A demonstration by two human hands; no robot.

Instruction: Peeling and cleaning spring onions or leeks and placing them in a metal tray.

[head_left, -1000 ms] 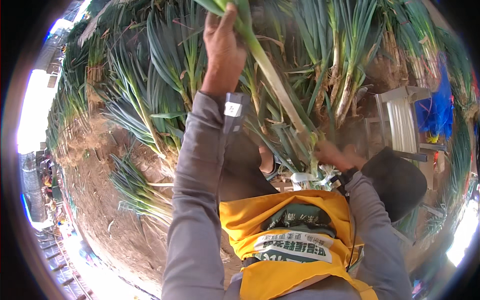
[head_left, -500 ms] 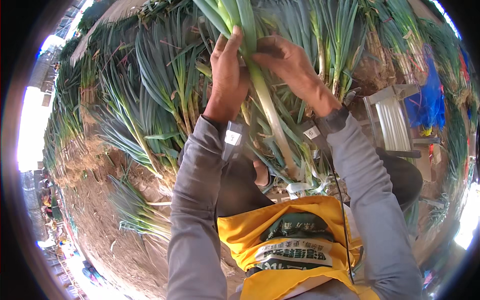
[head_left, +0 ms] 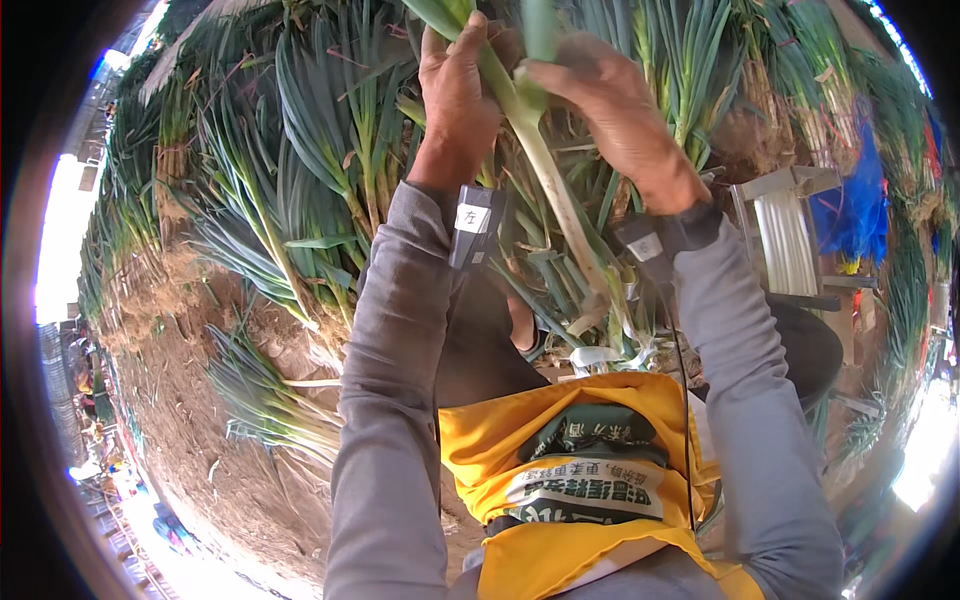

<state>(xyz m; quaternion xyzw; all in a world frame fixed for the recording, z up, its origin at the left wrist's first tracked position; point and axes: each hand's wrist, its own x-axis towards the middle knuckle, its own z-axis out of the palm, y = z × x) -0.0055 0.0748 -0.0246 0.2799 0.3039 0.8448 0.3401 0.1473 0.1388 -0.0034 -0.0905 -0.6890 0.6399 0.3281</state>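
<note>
A long green onion slants through the middle, its green top going out of the upper edge and its white stem running down to the root end. My left hand is closed around its upper part, where the leaves begin. My right hand, slightly blurred, pinches an outer leaf of the same onion, which stands apart from the other leaves. The fingertips of both hands are partly hidden behind the onion.
Bundles of green onions lie in rows ahead and to both sides. A smaller bunch rests on the soil at the left. On the right are a metal frame holding white strips and a blue plastic bag. Peeled scraps lie near my feet.
My right hand has moved right and slightly up, drawing an outer leaf away from the stem. My left hand has risen a little, still around the onion.
</note>
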